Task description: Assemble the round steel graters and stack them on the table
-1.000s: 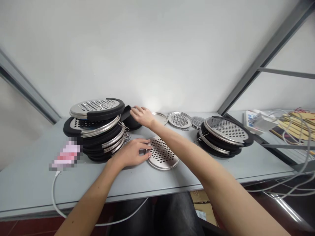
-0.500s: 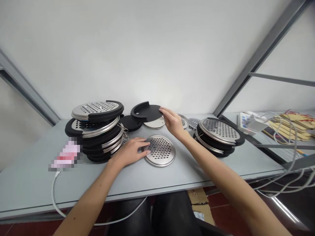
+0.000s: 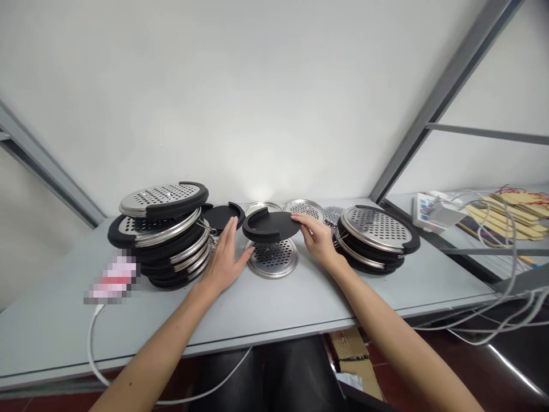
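Observation:
My right hand [image 3: 318,239] pinches the right edge of a black round holder [image 3: 281,224] with a raised curved rim on its left side. The holder hangs in the air above a perforated metal grater disc [image 3: 274,264] on the table, covering the disc's far part. My left hand [image 3: 225,260] is raised at the left of that disc, fingers stretched out and thumb apart, gripping nothing. Its thumb tip is close to the disc and the holder; whether it touches them I cannot tell. Behind it lies another black holder [image 3: 221,217].
Stacks of grater discs in black holders stand at left [image 3: 165,229] and right [image 3: 377,234]. More metal discs [image 3: 304,207] lie by the wall. A blurred pink item [image 3: 114,279] with a white cable lies at left. A power strip [image 3: 433,214] and wooden pieces [image 3: 514,217] are far right.
My right hand has brought the black holder nearer and lower, over the grater disc. My left hand has come off the disc and lifted, its fingers now pointing up.

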The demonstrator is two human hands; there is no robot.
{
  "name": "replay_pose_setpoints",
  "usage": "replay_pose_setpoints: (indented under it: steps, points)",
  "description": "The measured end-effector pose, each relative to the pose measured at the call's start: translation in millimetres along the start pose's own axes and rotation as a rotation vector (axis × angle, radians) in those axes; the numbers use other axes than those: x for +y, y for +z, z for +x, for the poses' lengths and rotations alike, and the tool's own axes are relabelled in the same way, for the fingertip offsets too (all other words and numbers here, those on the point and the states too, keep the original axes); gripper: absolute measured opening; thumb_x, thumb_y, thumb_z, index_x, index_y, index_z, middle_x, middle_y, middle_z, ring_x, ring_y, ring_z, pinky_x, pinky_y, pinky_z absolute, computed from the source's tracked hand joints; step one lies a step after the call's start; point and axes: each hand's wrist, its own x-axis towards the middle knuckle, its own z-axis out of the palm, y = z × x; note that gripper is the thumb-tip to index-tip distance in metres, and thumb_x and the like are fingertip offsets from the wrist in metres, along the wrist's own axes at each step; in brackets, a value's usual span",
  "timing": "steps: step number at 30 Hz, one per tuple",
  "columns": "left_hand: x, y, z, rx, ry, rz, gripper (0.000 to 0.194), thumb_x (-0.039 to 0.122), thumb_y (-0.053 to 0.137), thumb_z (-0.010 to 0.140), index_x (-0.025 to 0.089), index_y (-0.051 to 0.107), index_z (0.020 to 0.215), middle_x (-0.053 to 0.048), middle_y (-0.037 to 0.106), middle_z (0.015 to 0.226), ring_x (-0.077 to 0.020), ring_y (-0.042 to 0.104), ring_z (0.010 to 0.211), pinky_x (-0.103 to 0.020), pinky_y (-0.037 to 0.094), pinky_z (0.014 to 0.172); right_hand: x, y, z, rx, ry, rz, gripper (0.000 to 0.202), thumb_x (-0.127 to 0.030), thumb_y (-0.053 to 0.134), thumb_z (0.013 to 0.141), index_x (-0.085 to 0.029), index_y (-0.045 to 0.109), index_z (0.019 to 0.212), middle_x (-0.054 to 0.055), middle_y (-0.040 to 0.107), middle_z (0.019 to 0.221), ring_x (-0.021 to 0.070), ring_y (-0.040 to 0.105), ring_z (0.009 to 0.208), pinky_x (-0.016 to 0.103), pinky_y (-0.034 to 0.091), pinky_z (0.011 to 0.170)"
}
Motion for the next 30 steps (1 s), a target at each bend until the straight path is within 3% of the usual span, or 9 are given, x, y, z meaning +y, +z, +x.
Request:
replay_pose_setpoints:
  steps: [3,7,10,14,16,19,24,28,30]
  points:
    - [6,-10.9,4,-0.023,0.170,-0.017,0.055,0.030,0.049,0.096,0.024,0.028,0.147,-0.013,0.036,0.150,-0.0277,0.031,0.141,-0.050,0.030,0.115,-1,3,-2,-0.046,0.015,0.034,0.029,-0.020,0.041,0.095,-0.022,0.065,0.112,0.009,0.070,0.115,0.0197,0.064,0.111,0.043,0.051,0.099]
    - [7,-16.5,6,-0.010,0.250,-0.096,0.037,0.021,0.045,0.098,0.025,0.045,0.135,-0.009,0.051,0.137,-0.0248,0.041,0.135,-0.049,0.037,0.112,-3,10,-3,-0.103,0.034,0.111,0.029,-0.020,0.041,0.094,-0.022,0.064,0.111,0.009,0.070,0.113,0.0200,0.062,0.113,0.044,0.049,0.101]
    - [3,-15.1,5,0.054,0.282,-0.123,0.036,0.019,0.048,0.097,0.025,0.049,0.132,-0.009,0.059,0.127,-0.0236,0.050,0.127,-0.047,0.043,0.107,-4,15,-3,-0.137,0.141,0.161,0.031,-0.025,0.048,0.092,-0.021,0.058,0.121,0.012,0.063,0.124,0.0223,0.060,0.116,0.044,0.049,0.099]
    - [0,-13.0,5,0.134,0.265,-0.107,0.034,0.020,0.051,0.095,0.025,0.053,0.129,-0.008,0.062,0.121,-0.0241,0.054,0.122,-0.047,0.046,0.106,-2,18,-7,-0.315,0.412,0.184,0.064,-0.039,0.060,0.086,-0.017,0.038,0.142,0.020,0.059,0.129,0.0286,0.062,0.113,0.050,0.051,0.094]
    - [1,-13.0,5,0.144,0.258,-0.098,0.033,0.019,0.052,0.095,0.025,0.055,0.127,-0.007,0.064,0.119,-0.0249,0.054,0.124,-0.048,0.046,0.105,-1,19,-8,-0.455,0.479,0.229,0.069,-0.042,0.064,0.084,-0.015,0.038,0.141,0.021,0.060,0.128,0.0303,0.059,0.117,0.052,0.049,0.095]
    - [3,-13.3,6,0.154,0.269,-0.092,0.034,0.017,0.052,0.094,0.025,0.055,0.127,-0.007,0.064,0.118,-0.0248,0.052,0.125,-0.048,0.047,0.105,0,20,-9,-0.524,0.506,0.311,0.072,-0.039,0.073,0.075,-0.014,0.044,0.136,0.019,0.059,0.128,0.0292,0.056,0.122,0.050,0.043,0.103]
    - [3,-12.8,5,0.165,0.272,-0.079,0.036,0.017,0.053,0.094,0.025,0.054,0.129,-0.007,0.064,0.119,-0.0247,0.053,0.125,-0.048,0.047,0.105,1,19,-5,-0.490,0.669,0.491,0.076,-0.029,0.083,0.063,-0.017,0.048,0.130,0.013,0.063,0.118,0.0247,0.065,0.105,0.047,0.051,0.095]
    - [4,-13.3,5,0.177,0.261,-0.065,0.035,0.018,0.052,0.095,0.025,0.054,0.129,-0.007,0.064,0.119,-0.0248,0.053,0.124,-0.049,0.047,0.104,5,16,-2,-0.282,0.811,0.642,0.066,-0.023,0.079,0.065,-0.022,0.052,0.125,0.012,0.061,0.117,0.0212,0.069,0.088,0.039,0.060,0.072]
    - [5,-14.2,5,0.185,0.272,-0.065,0.035,0.016,0.053,0.094,0.025,0.055,0.128,-0.007,0.064,0.117,-0.0248,0.053,0.123,-0.049,0.048,0.104,8,16,-1,-0.154,0.789,0.598,0.057,-0.025,0.077,0.067,-0.021,0.055,0.120,0.011,0.062,0.117,0.0202,0.068,0.086,0.038,0.060,0.071]
